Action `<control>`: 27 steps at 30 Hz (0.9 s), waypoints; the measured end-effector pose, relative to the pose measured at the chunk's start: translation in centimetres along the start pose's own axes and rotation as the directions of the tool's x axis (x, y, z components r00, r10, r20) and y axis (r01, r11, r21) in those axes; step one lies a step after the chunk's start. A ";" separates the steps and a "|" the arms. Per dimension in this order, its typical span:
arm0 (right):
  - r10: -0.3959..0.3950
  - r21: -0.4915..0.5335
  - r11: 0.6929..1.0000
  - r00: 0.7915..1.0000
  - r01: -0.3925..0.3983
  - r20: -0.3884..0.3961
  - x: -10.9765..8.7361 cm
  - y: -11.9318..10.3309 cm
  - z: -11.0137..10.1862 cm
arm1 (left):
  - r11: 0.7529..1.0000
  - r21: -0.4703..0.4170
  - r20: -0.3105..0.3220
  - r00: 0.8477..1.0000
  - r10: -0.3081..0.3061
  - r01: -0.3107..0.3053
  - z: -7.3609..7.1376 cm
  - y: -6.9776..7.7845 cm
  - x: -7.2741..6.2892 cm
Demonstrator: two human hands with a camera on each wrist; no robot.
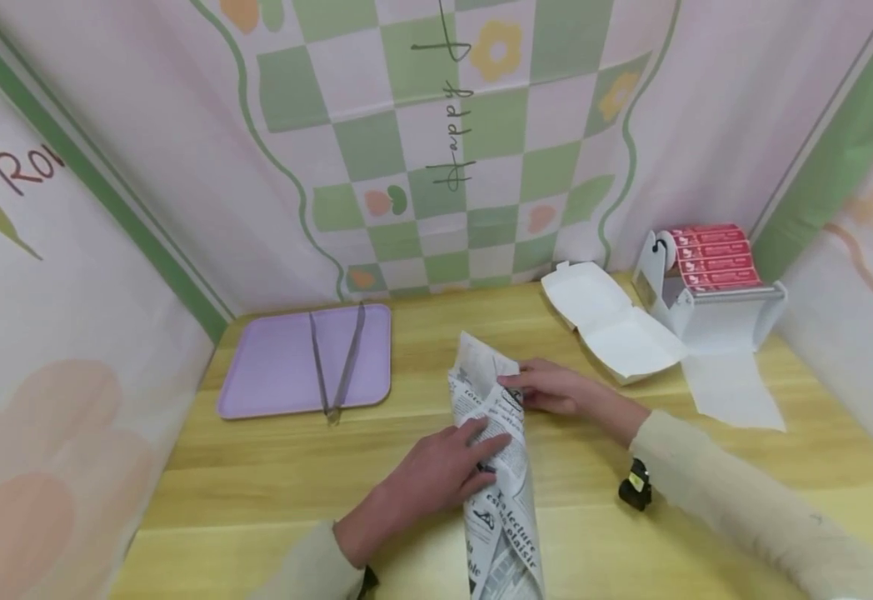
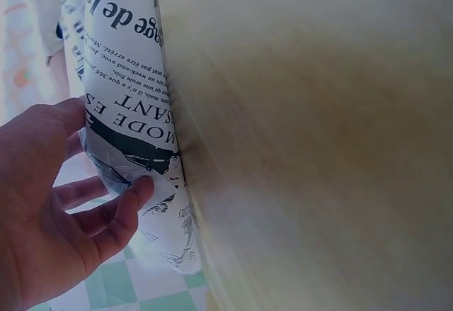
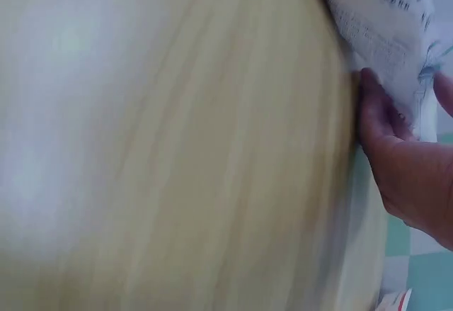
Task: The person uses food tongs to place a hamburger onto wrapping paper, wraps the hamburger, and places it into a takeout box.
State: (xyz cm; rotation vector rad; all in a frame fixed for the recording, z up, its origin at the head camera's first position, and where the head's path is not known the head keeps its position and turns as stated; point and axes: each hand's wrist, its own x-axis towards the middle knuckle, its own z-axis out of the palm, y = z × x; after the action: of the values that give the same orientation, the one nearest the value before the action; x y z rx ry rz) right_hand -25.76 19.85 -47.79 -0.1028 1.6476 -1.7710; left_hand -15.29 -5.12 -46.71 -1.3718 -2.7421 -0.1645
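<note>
A long packet of newspaper-print wrapping paper (image 1: 511, 492) lies on the table, its paper folded over and a pointed white end at the far side. My left hand (image 1: 440, 467) holds it around the middle, fingers bent over its top. In the left wrist view, one fingertip of the left hand (image 2: 56, 205) presses on a loose corner of the printed paper (image 2: 127, 77). Higher up, my right hand (image 1: 556, 387) grips the packet's right edge near the far end. The right wrist view shows the right hand (image 3: 410, 162) with its fingers at the paper's side. What lies inside the packet is hidden.
Metal tongs (image 1: 346, 371) lie across a purple tray (image 1: 267, 367) at the back left. Toward the back right are an opened white takeaway box (image 1: 624, 329) and a dispenser (image 1: 729, 308) with a red label roll. A patterned cloth (image 1: 444, 167) hangs behind the wooden table (image 1: 294, 483).
</note>
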 end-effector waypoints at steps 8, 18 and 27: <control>-0.071 0.029 0.997 0.992 0.074 -0.102 1.8 1.3 -0.1 | 1.000 -0.017 -0.002 1.000 0.019 -0.019 0.0 -0.3 -0.1; -0.001 0.028 1.000 1.000 0.002 -0.020 3.8 -0.1 -0.6 | 1.000 -0.021 0.025 1.000 0.016 -0.015 0.0 -0.5 -0.1; 0.081 -0.227 0.972 0.995 -0.065 0.062 6.1 -2.2 -2.1 | 1.000 -0.006 0.026 0.999 0.023 -0.022 0.1 -0.5 0.0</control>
State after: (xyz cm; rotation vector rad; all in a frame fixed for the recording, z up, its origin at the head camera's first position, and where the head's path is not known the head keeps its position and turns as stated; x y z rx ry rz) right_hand -32.33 18.28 -48.58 -0.2032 1.7721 -1.5042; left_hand -15.69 -5.41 -46.85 -1.4158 -2.7485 -0.1545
